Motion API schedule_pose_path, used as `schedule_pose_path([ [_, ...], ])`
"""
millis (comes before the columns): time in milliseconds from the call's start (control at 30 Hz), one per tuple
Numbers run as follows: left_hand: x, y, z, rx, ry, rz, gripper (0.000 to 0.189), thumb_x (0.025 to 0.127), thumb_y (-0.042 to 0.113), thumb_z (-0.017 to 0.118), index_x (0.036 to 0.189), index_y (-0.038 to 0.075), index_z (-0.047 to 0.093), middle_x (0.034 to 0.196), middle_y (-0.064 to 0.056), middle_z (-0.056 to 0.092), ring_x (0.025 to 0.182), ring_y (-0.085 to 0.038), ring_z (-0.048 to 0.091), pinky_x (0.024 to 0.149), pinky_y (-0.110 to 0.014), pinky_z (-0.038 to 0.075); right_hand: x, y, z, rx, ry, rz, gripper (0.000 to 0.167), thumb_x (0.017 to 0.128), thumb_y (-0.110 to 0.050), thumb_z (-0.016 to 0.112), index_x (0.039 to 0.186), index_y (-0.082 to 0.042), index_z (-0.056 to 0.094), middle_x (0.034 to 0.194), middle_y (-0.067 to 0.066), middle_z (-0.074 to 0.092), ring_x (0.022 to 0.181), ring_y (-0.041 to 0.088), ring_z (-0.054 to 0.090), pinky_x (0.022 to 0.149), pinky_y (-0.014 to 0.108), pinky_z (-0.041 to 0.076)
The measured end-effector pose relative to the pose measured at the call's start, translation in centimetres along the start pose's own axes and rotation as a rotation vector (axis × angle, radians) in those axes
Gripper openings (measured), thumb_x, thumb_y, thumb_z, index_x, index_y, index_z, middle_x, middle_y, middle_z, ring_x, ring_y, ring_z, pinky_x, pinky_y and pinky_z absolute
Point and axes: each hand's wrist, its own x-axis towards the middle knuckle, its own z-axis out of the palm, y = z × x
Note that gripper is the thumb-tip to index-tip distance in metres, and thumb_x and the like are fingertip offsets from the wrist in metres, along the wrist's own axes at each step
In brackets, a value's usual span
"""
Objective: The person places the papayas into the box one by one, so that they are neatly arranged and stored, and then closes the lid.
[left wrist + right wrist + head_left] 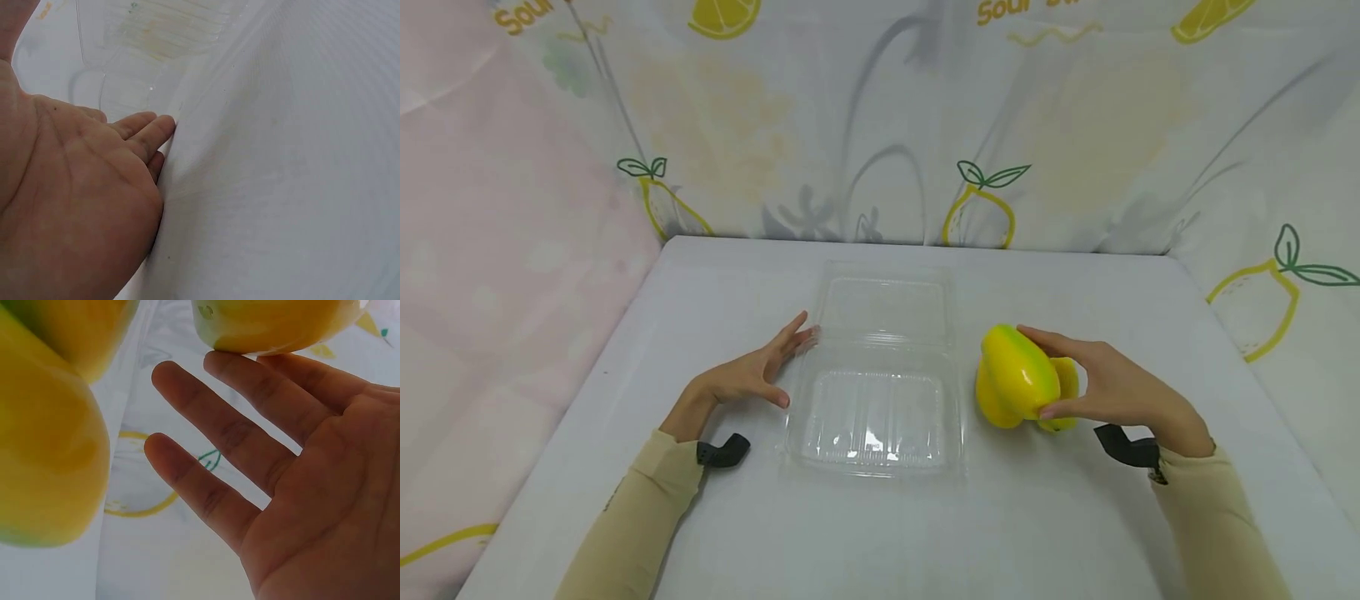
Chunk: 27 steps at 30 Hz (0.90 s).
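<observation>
My right hand point(1112, 379) pinches a glossy yellow mango point(1018, 371) with a green streak between thumb and fingertips. Its fingers spread below that mango point(269, 325) in the right wrist view, where the thumb is hidden. Other yellow mangoes point(992, 404) lie beneath and behind the held one, partly covered by it. A clear plastic clamshell box point(793, 417) lies unfolded to the left of the fruit, its lid point(883, 304) laid back toward the wall. At the box's left edge is my left hand point(752, 375), thumb and fingers spread, holding nothing.
The white table point(880, 542) ends at a back wall hung with lemon-print cloth point(895, 108). More cloth hangs at the left and right sides. Each wrist carries a black camera mount point(724, 452).
</observation>
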Motion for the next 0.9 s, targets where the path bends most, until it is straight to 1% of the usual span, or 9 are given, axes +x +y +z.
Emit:
schedule_pose_path([
  [100,0.0,0.0,0.0,0.004,0.003,-0.005,0.130,0.077,0.020,0.084,0.155,0.015,-0.020,0.165,-0.015,-0.008,0.151,-0.037,-0.005,0.110,-0.010,0.013,0.5,-0.3,0.6,0.009,-0.011,-0.035,0.094,0.073,-0.038,0.086,0.151,-0.021,0.038,0.141,0.003,0.057,0.120,0.012,0.058,0.104,0.013,0.035],
  [200,0.0,0.1,0.0,0.008,0.005,-0.011,0.130,0.077,0.021,0.084,0.155,0.015,-0.020,0.165,-0.015,-0.008,0.151,-0.036,-0.004,0.112,-0.014,0.012,0.8,-0.7,1.0,0.018,-0.024,-0.060,0.094,0.073,-0.040,0.085,0.151,-0.018,0.038,0.140,0.003,0.057,0.121,0.013,0.057,0.104,0.010,0.033],
  [267,0.0,0.1,0.0,0.009,0.008,-0.018,0.131,0.076,0.021,0.085,0.155,0.016,-0.020,0.165,-0.014,-0.007,0.151,-0.035,-0.005,0.114,-0.017,0.011,0.9,-0.9,1.3,0.010,-0.023,-0.062,0.093,0.073,-0.040,0.085,0.151,-0.018,0.039,0.141,0.003,0.057,0.122,0.015,0.057,0.105,0.011,0.032],
  [333,0.0,0.1,0.0,0.013,0.012,-0.023,0.132,0.076,0.022,0.085,0.154,0.017,-0.022,0.165,-0.014,-0.007,0.151,-0.035,-0.005,0.117,-0.023,0.008,1.0,-1.2,1.5,-0.003,-0.018,-0.057,0.094,0.072,-0.042,0.085,0.151,-0.018,0.039,0.141,0.003,0.057,0.123,0.016,0.056,0.107,0.017,0.036],
  [433,0.0,0.1,0.0,0.022,0.015,-0.027,0.134,0.076,0.021,0.085,0.153,0.019,-0.025,0.165,-0.014,-0.007,0.151,-0.035,-0.006,0.120,-0.041,0.002,1.1,-1.7,1.9,-0.019,-0.009,-0.045,0.094,0.071,-0.044,0.085,0.150,-0.018,0.041,0.137,0.001,0.059,0.119,0.017,0.057,0.105,0.033,0.043],
  [500,0.1,0.1,-0.1,0.028,0.015,-0.025,0.134,0.076,0.021,0.085,0.153,0.020,-0.025,0.165,-0.015,-0.007,0.151,-0.035,-0.005,0.118,-0.054,-0.003,1.3,-2.1,2.2,-0.028,-0.006,-0.040,0.095,0.070,-0.047,0.085,0.149,-0.018,0.042,0.136,0.000,0.060,0.115,0.016,0.058,0.101,0.044,0.045],
  [567,0.1,0.1,-0.1,0.029,0.010,-0.021,0.133,0.076,0.019,0.085,0.154,0.020,-0.024,0.165,-0.015,-0.007,0.152,-0.035,-0.005,0.115,-0.062,-0.005,1.4,-2.4,2.5,-0.029,-0.004,-0.031,0.095,0.069,-0.049,0.085,0.149,-0.018,0.043,0.137,0.000,0.059,0.114,0.017,0.057,0.098,0.047,0.045],
  [667,0.2,0.1,-0.1,0.023,0.000,-0.015,0.132,0.077,0.020,0.085,0.154,0.019,-0.022,0.165,-0.015,-0.009,0.152,-0.036,-0.005,0.114,-0.064,-0.005,1.5,-2.7,3.0,-0.041,-0.004,-0.024,0.097,0.068,-0.053,0.084,0.149,-0.018,0.043,0.140,0.000,0.057,0.114,0.018,0.056,0.097,0.047,0.045],
  [900,0.2,0.2,0.1,0.013,-0.005,-0.013,0.131,0.076,0.021,0.085,0.155,0.019,-0.021,0.165,-0.015,-0.010,0.152,-0.035,-0.006,0.115,-0.063,-0.006,2.0,-3.5,4.2,-0.065,0.019,-0.037,0.098,0.067,-0.059,0.082,0.147,-0.016,0.045,0.141,0.001,0.057,0.113,0.017,0.058,0.095,0.041,0.047],
])
